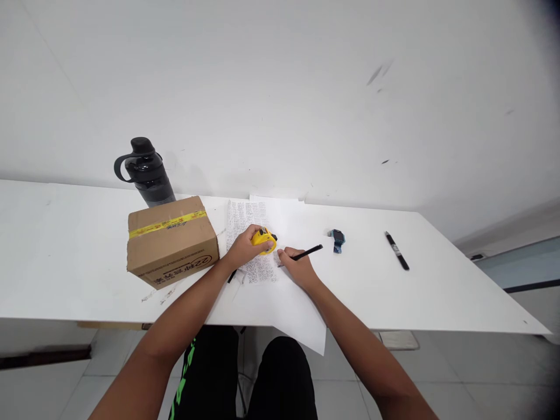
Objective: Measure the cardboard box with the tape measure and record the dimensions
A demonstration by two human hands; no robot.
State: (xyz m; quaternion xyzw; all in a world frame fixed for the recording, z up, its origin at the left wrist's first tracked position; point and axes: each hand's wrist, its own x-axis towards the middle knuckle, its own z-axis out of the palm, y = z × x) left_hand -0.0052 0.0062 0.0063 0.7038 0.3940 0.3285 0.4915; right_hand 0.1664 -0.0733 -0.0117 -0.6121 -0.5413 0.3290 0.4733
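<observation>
My left hand (245,246) is wrapped round a yellow tape measure (264,240) with black parts, held over a sheet of paper (247,214) covered in dense writing. Just to the right, my right hand (297,266) grips a black pen (310,252), its back end pointing up and right. The fingers hide the pen's tip, which is near the paper's right side. A blank white sheet (301,315) lies under my right forearm and hangs over the table's front edge. Part of a thin black item (231,276) shows beside my left wrist.
A taped cardboard box (172,242) stands left of my left forearm, with a black bottle (151,175) behind it. To the right on the white table (359,291) lie a dark watch (338,239) with a blue strap and another black pen (397,251). A wall rises behind.
</observation>
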